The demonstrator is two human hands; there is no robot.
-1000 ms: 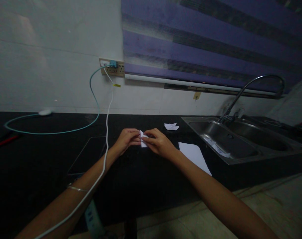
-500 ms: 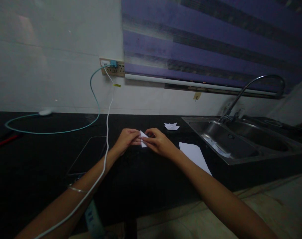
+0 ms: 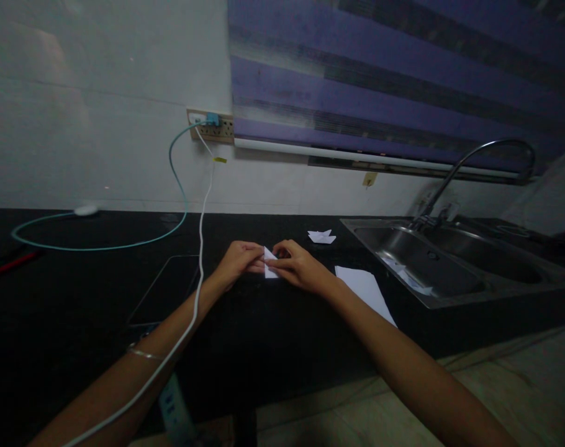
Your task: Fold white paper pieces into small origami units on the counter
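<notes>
Folded white paper (image 3: 269, 272), one, over the desk (image 3: 282, 335), is pinched by the left hand (image 3: 238, 262) and right hand (image 3: 301, 268) from opposite sides, presumably to steady its fold; white sheets (image 3: 364, 288) lie near the right hand, and the sink's left basin (image 3: 445, 274) shows pale shapes (image 3: 409, 278), paper or reflection unclear.

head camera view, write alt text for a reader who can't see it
The left hand and right hand hold a small folded white paper over a black countertop. A folded paper shape, white sheets and a metal sink lie to the right; a white cable crosses in front of the left forearm.
</notes>
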